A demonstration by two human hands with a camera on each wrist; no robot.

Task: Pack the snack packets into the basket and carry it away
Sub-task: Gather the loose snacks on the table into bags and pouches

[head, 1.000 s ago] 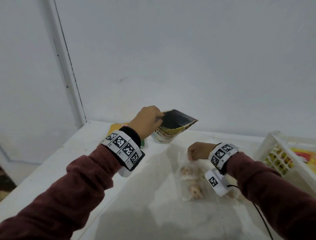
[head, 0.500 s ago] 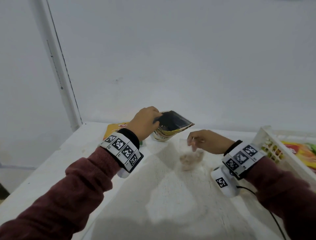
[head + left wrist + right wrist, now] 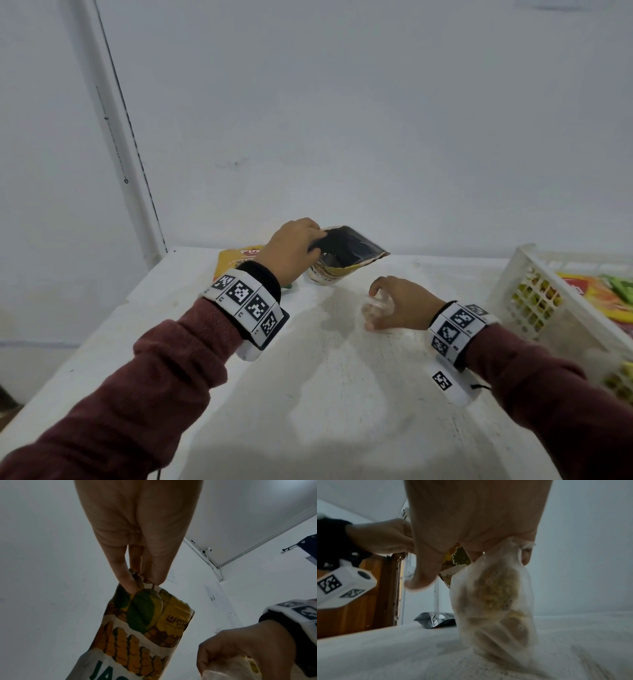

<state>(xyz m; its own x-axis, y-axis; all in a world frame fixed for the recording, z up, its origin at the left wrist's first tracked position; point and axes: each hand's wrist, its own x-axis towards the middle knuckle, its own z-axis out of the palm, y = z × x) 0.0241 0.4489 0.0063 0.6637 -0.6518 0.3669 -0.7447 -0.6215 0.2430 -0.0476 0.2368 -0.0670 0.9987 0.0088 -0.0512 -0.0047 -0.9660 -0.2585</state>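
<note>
You were mid-pickup: your left hand (image 3: 293,246) pinched the jackfruit-chip pouch (image 3: 346,255) near the table's (image 3: 325,394) far edge, your right hand (image 3: 399,303) gripped the clear snack bag (image 3: 496,601), and both, I judge, needed carrying to the white basket (image 3: 534,301) at the right edge.

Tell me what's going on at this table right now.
A person is gathering snack packets. The left hand pinches the top of a printed pouch, and the right hand grips a clear bag of snacks just above the table. The white basket at the right already holds some packets.
</note>
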